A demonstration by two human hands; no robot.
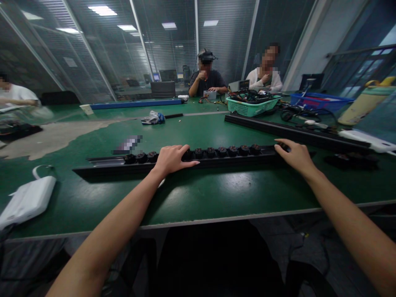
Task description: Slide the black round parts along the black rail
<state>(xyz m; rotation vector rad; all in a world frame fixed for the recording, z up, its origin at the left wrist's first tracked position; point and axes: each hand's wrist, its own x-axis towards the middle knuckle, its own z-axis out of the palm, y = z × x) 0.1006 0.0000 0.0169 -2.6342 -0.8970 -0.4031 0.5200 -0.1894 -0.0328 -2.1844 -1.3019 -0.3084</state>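
Note:
A long black power strip (216, 159) with a row of several round sockets lies across the green table (216, 194) in front of me. My left hand (173, 159) rests palm down on its middle, fingers stretched out and flat along the strip. My right hand (293, 154) lies over the strip's right end, fingers curved down onto it and partly hiding the last socket. Neither hand lifts the strip off the table.
A second long black strip (293, 132) lies behind to the right. A green basket (250, 107) of cables, a blue bin (318, 100), a white device (27, 200) at left, gloves (153, 118). Two people sit across the table, another at far left.

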